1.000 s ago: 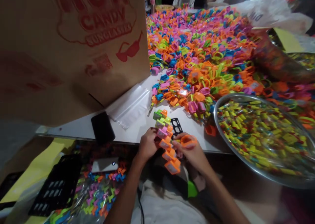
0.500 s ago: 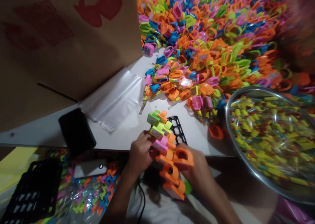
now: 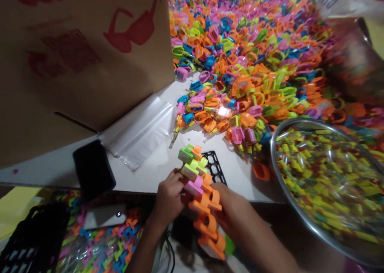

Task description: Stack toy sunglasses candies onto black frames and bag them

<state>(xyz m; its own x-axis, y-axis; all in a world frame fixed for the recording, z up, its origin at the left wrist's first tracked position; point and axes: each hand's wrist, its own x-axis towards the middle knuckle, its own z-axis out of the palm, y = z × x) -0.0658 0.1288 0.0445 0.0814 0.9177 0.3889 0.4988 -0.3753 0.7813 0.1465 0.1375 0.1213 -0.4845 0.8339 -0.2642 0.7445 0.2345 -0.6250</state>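
Observation:
At the table's near edge my left hand is closed round the left side of a row of plastic toy pieces, green and yellow at the top, pink in the middle, orange below. My right hand lies against the right side of the row, its fingers largely hidden behind the orange pieces. Just beyond the row, a black plastic grid rests on the white table. A big heap of similar colourful pieces spreads over the back of the table.
A metal bowl of small yellow packets stands at the right. A cardboard box, clear plastic bags and a black phone-like object are at the left. Below lie a white device, a dark tray and bagged pieces.
The orange piece by my right hand has moved left, in against the row. My right hand has shifted left with it. The whole view has tilted slightly, showing more at the top.

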